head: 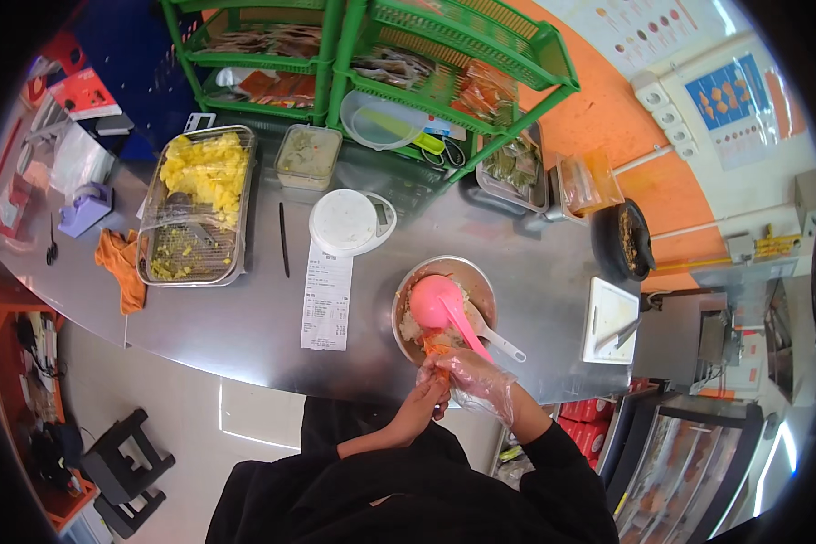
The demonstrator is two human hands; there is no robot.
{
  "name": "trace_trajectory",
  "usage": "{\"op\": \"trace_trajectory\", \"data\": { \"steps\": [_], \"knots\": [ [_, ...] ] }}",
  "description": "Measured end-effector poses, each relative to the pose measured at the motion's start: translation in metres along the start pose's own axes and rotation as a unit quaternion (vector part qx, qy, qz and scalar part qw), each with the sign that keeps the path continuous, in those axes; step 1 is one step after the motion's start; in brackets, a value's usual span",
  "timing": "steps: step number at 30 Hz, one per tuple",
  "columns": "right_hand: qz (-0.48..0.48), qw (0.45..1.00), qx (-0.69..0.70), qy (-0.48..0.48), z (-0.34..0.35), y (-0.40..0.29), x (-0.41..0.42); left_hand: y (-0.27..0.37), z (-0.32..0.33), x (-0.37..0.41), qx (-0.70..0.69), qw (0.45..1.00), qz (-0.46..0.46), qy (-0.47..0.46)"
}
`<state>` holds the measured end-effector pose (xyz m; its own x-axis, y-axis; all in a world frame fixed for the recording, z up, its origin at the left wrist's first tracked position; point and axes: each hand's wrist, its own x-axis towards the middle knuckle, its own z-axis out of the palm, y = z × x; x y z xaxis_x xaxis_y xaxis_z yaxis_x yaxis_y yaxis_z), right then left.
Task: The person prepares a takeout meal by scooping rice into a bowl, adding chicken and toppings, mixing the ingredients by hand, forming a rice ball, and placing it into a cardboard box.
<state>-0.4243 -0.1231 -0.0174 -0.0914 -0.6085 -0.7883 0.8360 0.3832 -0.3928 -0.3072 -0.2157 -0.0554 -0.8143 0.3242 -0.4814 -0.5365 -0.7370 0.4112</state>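
Both my hands meet over the near rim of a steel mixing bowl (491, 289) that holds rice. My left hand (418, 408), bare, grips the lower end of a small orange packet (438, 345). My right hand (472, 381), in a clear plastic glove, holds the same packet from the right, its upper end over the bowl. A pink ladle-like scoop (436, 301) rests upside down in the bowl, its handle reaching over the rim beside my right hand. To its right leans a white spoon (503, 342). The packet's contents cannot be made out.
Left of the bowl are a white kitchen scale (345, 221), a printed receipt (326, 299) and a black pen (283, 239). Farther left stands a steel tray (143, 272) of yellow food. A white cutting board (591, 326) with a knife lies right. Green shelves (408, 102) stand behind.
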Motion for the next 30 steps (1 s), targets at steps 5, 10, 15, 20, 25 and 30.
{"op": "trace_trajectory", "data": {
  "steps": [5,10,15,20,25,30],
  "knots": [
    [0.016,0.995,-0.091,0.031,0.003,-0.009,0.006,0.004,-0.001,-0.004,-0.007,1.000,-0.003,-0.001],
    [0.010,0.969,-0.235,0.078,-0.026,-0.001,0.004,0.042,-0.049,-0.019,0.490,0.859,0.000,-0.146],
    [-0.072,0.782,-0.596,0.167,0.000,-0.005,-0.017,0.084,-0.071,0.001,0.562,0.811,0.072,0.146],
    [-0.240,0.766,-0.532,0.269,-0.002,0.013,-0.022,0.099,-0.070,0.032,0.374,0.927,0.032,-0.017],
    [-0.227,0.824,-0.395,0.336,0.005,0.019,-0.033,0.083,-0.084,0.053,0.500,0.865,0.040,0.027],
    [-0.247,0.788,-0.368,0.427,0.018,0.070,-0.065,0.068,-0.064,0.035,0.519,0.854,0.040,0.024]
  ]
}}
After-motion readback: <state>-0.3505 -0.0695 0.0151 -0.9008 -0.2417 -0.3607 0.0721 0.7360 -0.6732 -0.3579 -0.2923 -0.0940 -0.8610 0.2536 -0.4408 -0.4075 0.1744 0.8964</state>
